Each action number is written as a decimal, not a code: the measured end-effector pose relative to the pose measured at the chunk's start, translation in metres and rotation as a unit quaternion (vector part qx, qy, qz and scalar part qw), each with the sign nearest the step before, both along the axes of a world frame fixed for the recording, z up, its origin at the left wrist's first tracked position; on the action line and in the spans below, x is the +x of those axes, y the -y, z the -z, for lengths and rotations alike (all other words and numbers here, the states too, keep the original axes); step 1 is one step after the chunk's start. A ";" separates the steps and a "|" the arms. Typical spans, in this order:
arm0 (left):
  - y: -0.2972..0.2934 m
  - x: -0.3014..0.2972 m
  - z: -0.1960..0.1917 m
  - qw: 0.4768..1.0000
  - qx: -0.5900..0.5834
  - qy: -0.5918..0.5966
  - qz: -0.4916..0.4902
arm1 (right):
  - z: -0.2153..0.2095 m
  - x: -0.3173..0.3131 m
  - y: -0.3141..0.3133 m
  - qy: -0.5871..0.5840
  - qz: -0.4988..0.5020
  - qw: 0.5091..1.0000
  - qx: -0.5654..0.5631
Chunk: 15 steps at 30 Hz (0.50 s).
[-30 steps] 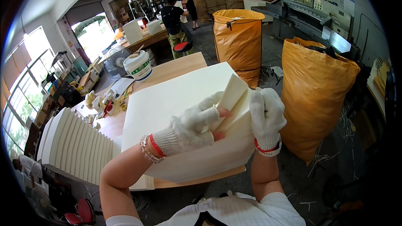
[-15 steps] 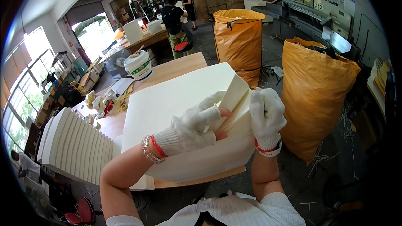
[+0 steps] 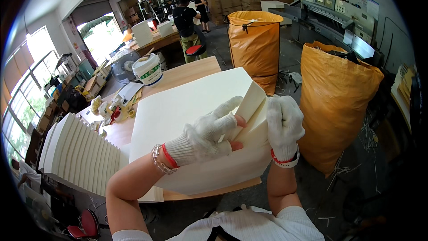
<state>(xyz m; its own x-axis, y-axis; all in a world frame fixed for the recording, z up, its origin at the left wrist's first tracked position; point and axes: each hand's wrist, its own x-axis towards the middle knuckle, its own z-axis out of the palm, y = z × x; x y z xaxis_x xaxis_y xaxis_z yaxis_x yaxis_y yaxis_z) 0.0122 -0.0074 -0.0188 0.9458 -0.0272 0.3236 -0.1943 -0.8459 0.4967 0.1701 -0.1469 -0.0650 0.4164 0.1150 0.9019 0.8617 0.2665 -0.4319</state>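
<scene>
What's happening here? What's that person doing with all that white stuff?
A person in white gloves is handling a big white stack of sheets on a table. The left hand rests on a corner section that is bent up, and the right hand seems to grip its edge. A white bucket stands behind the stack; two orange sacks stand beyond, to the right.

White paper stack (image 3: 187,102) lies flat, corner apparently bent.

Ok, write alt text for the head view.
White-gloved hands work at the bent-up right corner of a thick white paper stack on a wooden table. Another, stepped stack stands left; two orange sacks stand right.
</scene>
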 end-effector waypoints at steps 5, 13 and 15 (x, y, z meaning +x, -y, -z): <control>0.000 0.000 -0.003 1.000 -0.007 -0.009 0.004 | 0.001 0.001 0.000 0.018 -0.009 1.000 0.004; -0.006 0.001 0.002 0.998 0.017 0.026 0.059 | -0.001 -0.003 0.001 -0.013 0.006 1.000 -0.011; -0.001 0.001 0.000 0.997 0.030 0.056 0.037 | 0.001 -0.002 0.000 -0.013 0.012 1.000 -0.011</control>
